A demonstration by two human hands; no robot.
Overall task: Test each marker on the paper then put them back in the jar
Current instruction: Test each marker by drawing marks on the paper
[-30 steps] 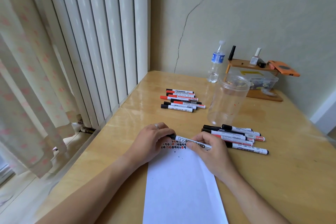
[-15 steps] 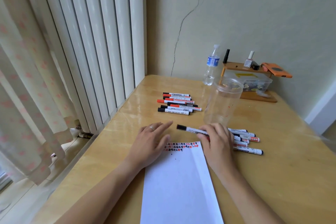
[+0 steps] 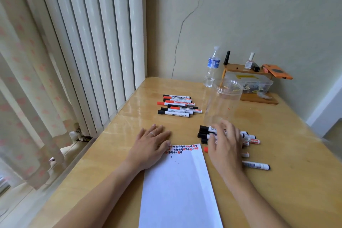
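Note:
A white paper [image 3: 177,181] lies in front of me with rows of black and red test marks [image 3: 183,149] along its far edge. My left hand [image 3: 149,148] rests flat on the paper's far left corner. My right hand [image 3: 225,146] is over a pile of markers [image 3: 249,137] to the right of the paper, its fingers curled on a black-capped marker [image 3: 203,128] at the pile's far side. Just behind the pile stands an empty clear jar [image 3: 224,102]. A second row of black and red markers [image 3: 177,106] lies further back, left of the jar.
A water bottle [image 3: 211,68] stands at the back by the wall. Beside it is a small wooden shelf [image 3: 248,72] with bottles, an orange case [image 3: 277,72] and a clear plastic box [image 3: 259,84]. White vertical slats [image 3: 92,42] line the table's left edge.
My right hand carried the black-capped marker from above the paper to the pile on the right. My left hand let go of the marker's cap end and lies flat.

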